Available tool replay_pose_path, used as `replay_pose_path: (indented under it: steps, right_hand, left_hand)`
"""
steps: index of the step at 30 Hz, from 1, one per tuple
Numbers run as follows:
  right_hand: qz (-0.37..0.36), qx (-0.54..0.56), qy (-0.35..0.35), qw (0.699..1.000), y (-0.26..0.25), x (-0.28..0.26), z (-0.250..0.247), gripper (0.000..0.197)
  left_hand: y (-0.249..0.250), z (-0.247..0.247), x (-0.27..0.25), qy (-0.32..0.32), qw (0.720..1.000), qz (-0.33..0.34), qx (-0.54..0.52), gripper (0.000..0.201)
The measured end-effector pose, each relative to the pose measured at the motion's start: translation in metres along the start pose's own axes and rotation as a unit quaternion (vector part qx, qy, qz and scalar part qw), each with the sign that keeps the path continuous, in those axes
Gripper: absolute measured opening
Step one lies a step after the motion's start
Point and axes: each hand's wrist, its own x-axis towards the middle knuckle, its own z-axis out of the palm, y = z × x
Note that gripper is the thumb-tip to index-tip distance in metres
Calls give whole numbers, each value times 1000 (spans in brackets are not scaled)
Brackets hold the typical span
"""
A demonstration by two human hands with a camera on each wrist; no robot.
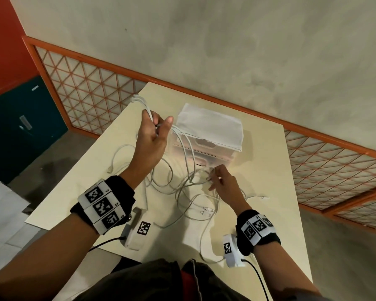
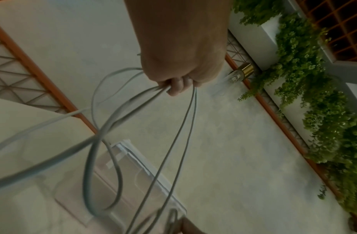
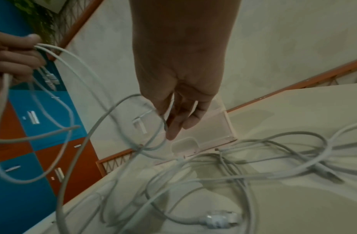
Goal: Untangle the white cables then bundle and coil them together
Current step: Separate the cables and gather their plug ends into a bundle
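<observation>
Several white cables [image 1: 182, 183] lie tangled on the cream table [image 1: 269, 170]. My left hand [image 1: 154, 131] is raised above the table's far left part and grips a few cable strands [image 2: 145, 101], whose plug ends [image 1: 139, 99] stick up past my fingers. Those strands hang in loops down to the tangle. My right hand [image 1: 219, 179] is low over the tangle's right side and pinches a thin cable [image 3: 169, 114] near its connector [image 3: 139, 123] between its fingers. Loose connectors [image 1: 206, 210] lie on the table near the tangle.
A clear plastic box [image 1: 206, 144] with a white cloth [image 1: 211, 127] on its lid stands just behind the cables. Orange-framed lattice panels [image 1: 91, 92] edge the floor at the back. Blue and orange cabinets [image 1: 20, 118] stand to the left.
</observation>
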Motion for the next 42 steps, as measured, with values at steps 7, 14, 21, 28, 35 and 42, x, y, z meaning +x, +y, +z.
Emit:
replay_pose_path:
  steps: [7,14,21,28,35,42]
  right_hand:
    - [152,-68,-101,981,47,-8,-9,12]
    - [-32,-27,-84,996,-14,-4,-24,60]
    - [-87,103,-208,969,-78,8,11,28]
    - [-12,66,-160,985,-31,10,11,30]
    - [-59,38,-141,988,-11,16,-9,16]
    - [-122,222,69,965,-67,21,-52,28]
  left_hand:
    - [9,-8,9,8,1000,-3,-4,29]
    - [8,11,-1,-42,999,0,27,31]
    - [10,22,-4,-55,998,5,40,31]
    - [10,4,4,-26,999,16,29,30]
    - [-10,0,1,24,996,15,83,32]
    - [-31,-6,-3,14,990,-26,140,35]
